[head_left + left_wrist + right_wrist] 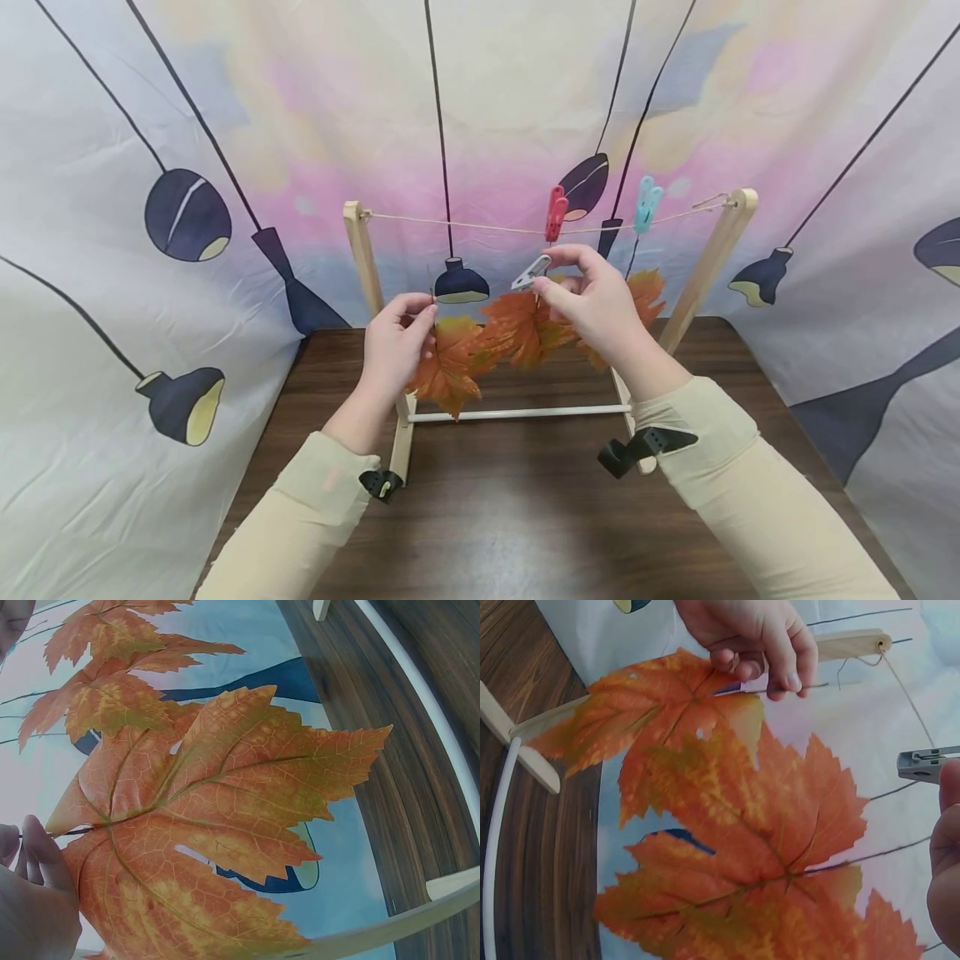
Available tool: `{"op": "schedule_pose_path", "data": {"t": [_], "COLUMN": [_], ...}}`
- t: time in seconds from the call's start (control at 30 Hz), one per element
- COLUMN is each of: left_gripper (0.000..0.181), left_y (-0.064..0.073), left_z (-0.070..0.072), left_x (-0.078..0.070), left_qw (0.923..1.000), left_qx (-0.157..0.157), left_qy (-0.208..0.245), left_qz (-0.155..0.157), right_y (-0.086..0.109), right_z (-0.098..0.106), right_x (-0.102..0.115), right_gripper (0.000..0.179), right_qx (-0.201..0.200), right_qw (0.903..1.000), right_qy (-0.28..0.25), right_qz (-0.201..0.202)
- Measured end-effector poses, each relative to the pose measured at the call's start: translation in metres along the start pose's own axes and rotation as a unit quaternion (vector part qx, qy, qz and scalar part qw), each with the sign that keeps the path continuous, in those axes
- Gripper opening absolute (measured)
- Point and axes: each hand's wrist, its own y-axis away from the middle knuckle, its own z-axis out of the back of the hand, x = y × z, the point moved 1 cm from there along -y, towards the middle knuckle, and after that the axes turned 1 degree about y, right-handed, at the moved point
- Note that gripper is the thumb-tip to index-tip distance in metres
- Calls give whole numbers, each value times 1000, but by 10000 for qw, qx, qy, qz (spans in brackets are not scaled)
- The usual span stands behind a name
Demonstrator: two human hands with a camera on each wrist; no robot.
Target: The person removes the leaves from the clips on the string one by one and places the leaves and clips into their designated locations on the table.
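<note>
My left hand [396,343] pinches the thin stem of an orange artificial maple leaf [450,367] between thumb and fingertips; the leaf spreads out broadly in the left wrist view. Between thumb and fingers of my right hand [600,300] is a grey clothespin [532,273], just below the string [480,226]. A red clothespin [555,214] is clipped on the string above that hand, and a light blue clothespin [647,204] sits farther right. Another orange leaf [519,327] hangs in the middle, and one more leaf [647,293] is partly hidden behind my right hand.
The string runs between two wooden posts [708,267] of a small rack, joined low down by a white rod [517,412]. The rack stands on a dark wooden table [495,517]. Behind it hangs a cloth backdrop [360,100] printed with lamps.
</note>
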Motion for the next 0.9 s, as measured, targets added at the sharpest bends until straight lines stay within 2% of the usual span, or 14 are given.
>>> {"op": "schedule_pose_path", "data": {"t": [0.23, 0.43, 0.9], "left_gripper": [18, 17, 19], "left_y": [3, 10, 19], "left_z": [5, 6, 10], "left_x": [5, 9, 20], "left_qw": [9998, 9994, 9986], "left_qx": [34, 69, -15], "left_qy": [-191, -244, -266], "left_qz": [67, 233, 465], "right_y": [5, 10, 23], "right_z": [8, 14, 22], "right_x": [-11, -22, -46], "right_gripper": [39, 40, 39], "right_qx": [-53, -114, -311], "right_qw": [9996, 9992, 9981], "right_qy": [123, -59, -333], "right_qz": [-249, -368, -404]}}
